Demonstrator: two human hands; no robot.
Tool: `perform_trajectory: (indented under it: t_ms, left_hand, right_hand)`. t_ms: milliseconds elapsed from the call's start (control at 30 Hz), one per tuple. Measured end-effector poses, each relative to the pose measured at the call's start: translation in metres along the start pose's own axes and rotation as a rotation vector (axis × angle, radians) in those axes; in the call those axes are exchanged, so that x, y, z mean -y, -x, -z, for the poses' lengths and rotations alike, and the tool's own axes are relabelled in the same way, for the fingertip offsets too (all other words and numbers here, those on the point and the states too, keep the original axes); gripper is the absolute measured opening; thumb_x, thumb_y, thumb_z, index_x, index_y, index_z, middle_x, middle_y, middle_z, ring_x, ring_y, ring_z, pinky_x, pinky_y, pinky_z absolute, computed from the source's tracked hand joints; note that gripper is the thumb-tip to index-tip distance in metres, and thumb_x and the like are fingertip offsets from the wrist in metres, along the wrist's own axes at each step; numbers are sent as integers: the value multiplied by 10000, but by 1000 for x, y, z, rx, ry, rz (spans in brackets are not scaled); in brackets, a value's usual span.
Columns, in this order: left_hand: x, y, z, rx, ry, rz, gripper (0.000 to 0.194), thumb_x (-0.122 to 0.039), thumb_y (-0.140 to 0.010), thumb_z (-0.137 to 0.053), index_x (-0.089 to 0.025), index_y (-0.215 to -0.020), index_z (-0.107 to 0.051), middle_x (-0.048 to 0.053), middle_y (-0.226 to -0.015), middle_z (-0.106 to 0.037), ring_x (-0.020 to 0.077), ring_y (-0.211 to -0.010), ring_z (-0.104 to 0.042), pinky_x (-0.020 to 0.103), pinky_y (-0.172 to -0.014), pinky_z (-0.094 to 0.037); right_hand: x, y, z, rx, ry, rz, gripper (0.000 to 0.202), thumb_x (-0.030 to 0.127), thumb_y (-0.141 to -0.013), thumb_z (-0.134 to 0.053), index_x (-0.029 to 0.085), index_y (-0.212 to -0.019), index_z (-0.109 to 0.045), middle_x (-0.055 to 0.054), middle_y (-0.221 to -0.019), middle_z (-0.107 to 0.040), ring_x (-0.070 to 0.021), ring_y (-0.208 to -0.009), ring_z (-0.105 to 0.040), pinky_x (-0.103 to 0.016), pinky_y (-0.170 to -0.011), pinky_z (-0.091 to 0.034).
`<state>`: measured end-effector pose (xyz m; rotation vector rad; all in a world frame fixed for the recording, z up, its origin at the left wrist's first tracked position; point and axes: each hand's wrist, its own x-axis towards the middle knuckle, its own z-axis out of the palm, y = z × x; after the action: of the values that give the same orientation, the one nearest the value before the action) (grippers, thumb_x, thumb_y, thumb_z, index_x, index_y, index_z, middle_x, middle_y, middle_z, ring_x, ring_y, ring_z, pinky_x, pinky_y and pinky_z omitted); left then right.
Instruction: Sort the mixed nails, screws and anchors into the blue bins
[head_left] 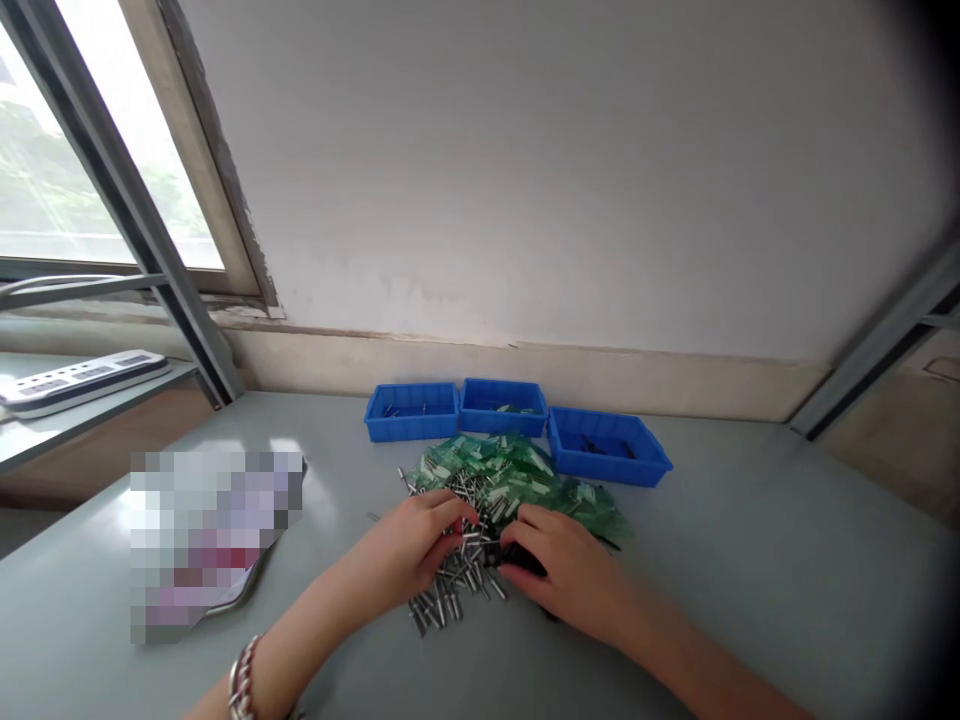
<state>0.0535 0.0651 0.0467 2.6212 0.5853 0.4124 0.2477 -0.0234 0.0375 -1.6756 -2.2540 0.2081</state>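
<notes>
A pile of silver metal pins (442,600) lies on the grey table, with green plastic packets (525,475) heaped behind it. My left hand (424,540) reaches in from the left, thumb and forefinger pinched at a small silver piece over the pile. On the right, my right hand (559,560) has its fingers curled round a black item (523,558) at the pile's right edge. The fingertips of both hands are close together, and the small parts between them are hard to make out.
Three blue trays stand behind the pile: left (411,427), middle (502,420) and right (611,466), each with a few small items. A blurred-out flat object (217,545) lies at left; a power strip (90,380) rests on a side shelf. Metal posts flank the table.
</notes>
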Motion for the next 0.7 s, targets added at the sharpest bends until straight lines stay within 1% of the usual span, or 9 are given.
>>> perform_trajectory:
  t_ms: [100,167,267,367,433,500,567,633,700]
  left_hand:
    - [3,0,-1,-18,-34,20,247,-117,-858,-342,-196,-1013,-518,60,-920,-568,163,-792,-549,276,-664,-435]
    - [9,-2,3,-74,-78,86,247,-139,-866,-322,-192,-1013,-514,67,-926,-571,161,-754,-558,278,-647,-434]
    - [26,-12,22,-245,-203,257,228,-195,-865,-341,-184,-1005,-521,71,-914,-592,166,-701,-564,296,-645,-430]
    - [49,-33,46,-412,-303,421,188,-246,-830,-420,-194,-949,-556,50,-880,-621,190,-720,-572,327,-699,-428]
    - [61,-49,59,-484,-317,479,173,-253,-814,-442,-187,-915,-566,53,-844,-633,209,-750,-578,343,-725,-429]
    - [67,-60,70,-547,-317,512,170,-257,-797,-468,-175,-911,-564,66,-836,-634,220,-775,-584,346,-727,-437]
    - [61,-61,79,-596,-309,517,193,-260,-792,-482,-170,-951,-544,67,-878,-628,197,-741,-588,328,-703,-450]
    - [47,-49,89,-662,-266,478,218,-266,-809,-474,-171,-1002,-511,51,-913,-615,148,-661,-577,292,-650,-462]
    - [28,-29,100,-845,-110,361,228,-296,-834,-478,-159,-1014,-503,44,-907,-596,137,-689,-573,269,-619,-471]
  right_hand:
    - [-1,0,2,44,35,-39,122,237,-734,-641,189,-836,-595,-2,-823,-561,-172,-767,-537,-283,-663,-386]
    - [-1,0,6,76,58,-74,146,231,-708,-658,188,-833,-596,-6,-832,-570,-184,-780,-542,-293,-673,-385]
    - [0,0,9,112,72,-99,136,229,-712,-643,188,-834,-600,-18,-847,-578,-192,-797,-548,-295,-685,-388]
    - [2,0,7,132,62,-94,104,205,-723,-620,190,-823,-600,-21,-843,-581,-190,-807,-552,-285,-691,-394]
    - [2,1,5,128,44,-85,98,176,-720,-613,192,-815,-595,-19,-850,-580,-187,-814,-552,-276,-693,-399]
    - [3,2,3,136,27,-84,107,151,-716,-606,192,-814,-589,-19,-866,-578,-186,-819,-554,-269,-688,-406]
    - [3,3,3,156,22,-90,119,135,-719,-598,191,-822,-585,-21,-888,-578,-190,-825,-556,-270,-680,-414]
    - [3,3,2,171,35,-91,123,129,-726,-590,190,-833,-582,-26,-909,-577,-196,-833,-559,-276,-680,-420]
    - [3,3,2,175,49,-87,113,129,-733,-582,186,-831,-578,-30,-917,-576,-198,-834,-561,-281,-683,-424]
